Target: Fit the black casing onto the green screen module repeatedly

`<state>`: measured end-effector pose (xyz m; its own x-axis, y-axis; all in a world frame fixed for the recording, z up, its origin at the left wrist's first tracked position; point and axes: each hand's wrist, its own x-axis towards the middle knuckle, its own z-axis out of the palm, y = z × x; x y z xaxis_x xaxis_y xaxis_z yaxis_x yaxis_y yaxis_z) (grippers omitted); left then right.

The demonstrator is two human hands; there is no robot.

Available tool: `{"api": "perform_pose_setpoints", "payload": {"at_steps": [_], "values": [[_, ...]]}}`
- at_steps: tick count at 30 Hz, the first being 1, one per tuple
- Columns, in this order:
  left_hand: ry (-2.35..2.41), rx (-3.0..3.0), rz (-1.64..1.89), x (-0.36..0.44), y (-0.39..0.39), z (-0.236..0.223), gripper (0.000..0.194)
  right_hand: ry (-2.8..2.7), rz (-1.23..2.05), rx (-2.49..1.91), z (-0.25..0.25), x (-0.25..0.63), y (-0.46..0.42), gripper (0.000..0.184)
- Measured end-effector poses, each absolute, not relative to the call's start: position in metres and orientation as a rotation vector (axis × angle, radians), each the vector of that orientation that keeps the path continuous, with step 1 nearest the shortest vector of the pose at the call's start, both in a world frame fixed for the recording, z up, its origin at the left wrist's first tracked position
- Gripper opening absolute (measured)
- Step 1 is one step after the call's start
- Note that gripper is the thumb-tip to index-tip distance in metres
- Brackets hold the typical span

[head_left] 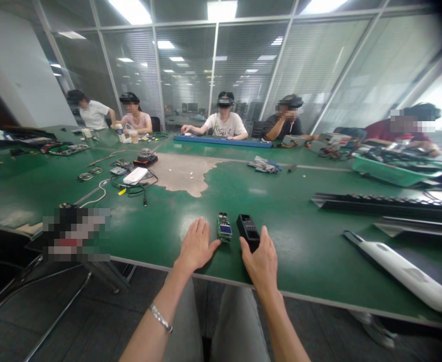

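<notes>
A small green circuit board [224,232] with a blue-tinted display lies near the table's front edge. Beside it, on the right, is a black plastic casing [248,229] with cut-out openings. My left hand [196,246] rests flat on the table, left of the board, fingers stretched out. Its thumb points to the board's lower end; whether it touches cannot be made out. My right hand [260,256] is around the near end of the casing, thumb on the left side and fingers on the right. Part of that end is hidden by the hand.
The green table [296,221] has a worn patch. A white box with cables [135,176] lies left; gloves [264,165] lie farther back. At right are black metal strips [379,202], a white elongated device [405,271] and a green basket [394,173]. Several people sit opposite.
</notes>
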<state>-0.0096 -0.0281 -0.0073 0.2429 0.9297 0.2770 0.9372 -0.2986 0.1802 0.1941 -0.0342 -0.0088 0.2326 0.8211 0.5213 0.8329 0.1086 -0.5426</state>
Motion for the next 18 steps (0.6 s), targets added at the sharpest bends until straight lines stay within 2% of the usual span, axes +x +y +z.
{"api": "perform_pose_setpoints", "payload": {"at_steps": [9, 18], "values": [[-1.836, -2.469, -0.524, -0.011, -0.03, -0.006, 0.074, -1.585, 0.002, -1.678, -0.009, 0.195, -0.035, 0.067], [-1.836, -2.488, -0.491, -0.014, -0.032, -0.004, 0.071, -1.485, 0.059, -1.535, 0.026, 0.163, -0.033, 0.065]]}}
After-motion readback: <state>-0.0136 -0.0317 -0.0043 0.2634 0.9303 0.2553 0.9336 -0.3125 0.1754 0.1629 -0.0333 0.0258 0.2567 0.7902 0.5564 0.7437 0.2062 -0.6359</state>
